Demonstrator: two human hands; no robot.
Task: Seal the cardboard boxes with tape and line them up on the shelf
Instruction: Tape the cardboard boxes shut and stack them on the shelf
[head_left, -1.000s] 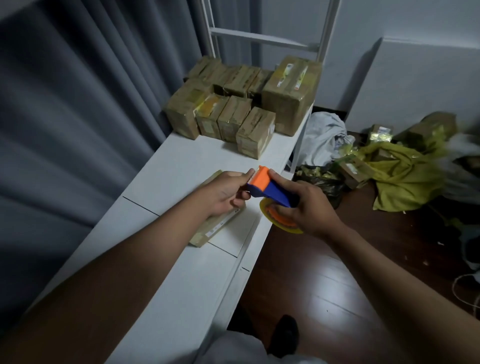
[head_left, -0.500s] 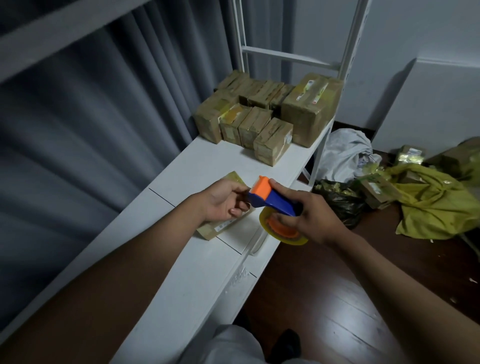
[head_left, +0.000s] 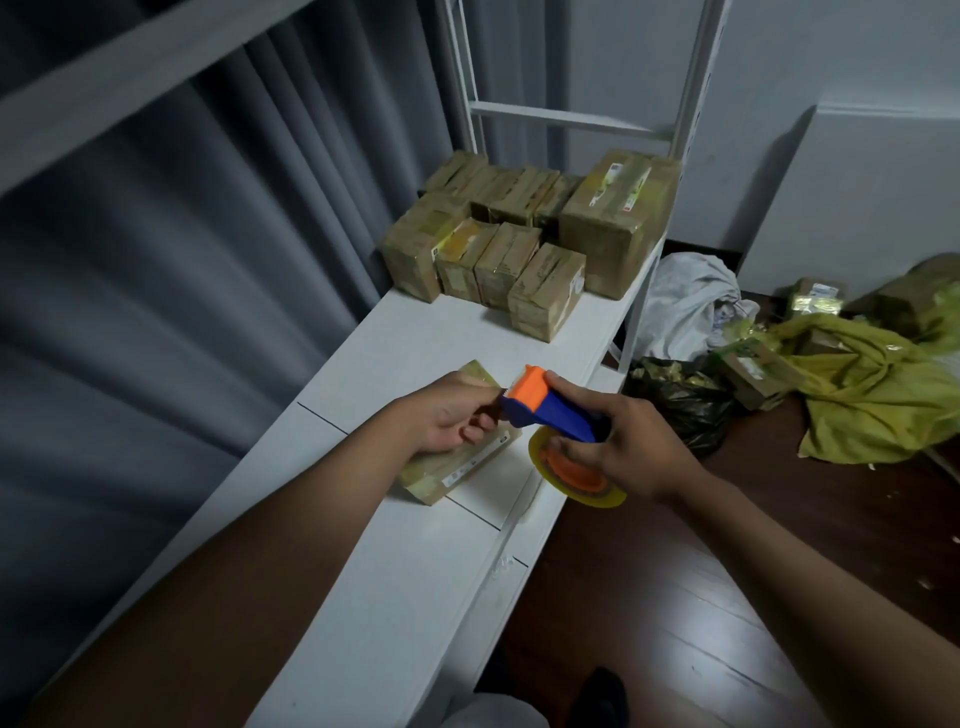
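Observation:
A flat cardboard box (head_left: 457, 467) lies on the white shelf (head_left: 405, 561) in front of me. My right hand (head_left: 623, 452) grips a blue and orange tape dispenser (head_left: 545, 405) with a yellowish tape roll (head_left: 571, 486) hanging below it, held just above the box's right end. My left hand (head_left: 447, 415) is over the box with its fingers curled at the dispenser's toothed front edge, pinching what looks like the tape end. Several sealed boxes (head_left: 509, 270) stand lined up at the far end of the shelf, with one larger box (head_left: 618, 223) beside them.
Grey curtains (head_left: 182, 286) hang close along the shelf's left side. White shelf uprights (head_left: 691, 88) rise behind the boxes. On the dark wood floor to the right lie a yellow bag (head_left: 872, 395), a black bag (head_left: 680, 400), white cloth (head_left: 685, 301) and more loose boxes (head_left: 753, 374).
The view has shifted, so the shelf and boxes sit further right and lower. Both hands stay together at the dispenser's front over the flat box, with little relative motion.

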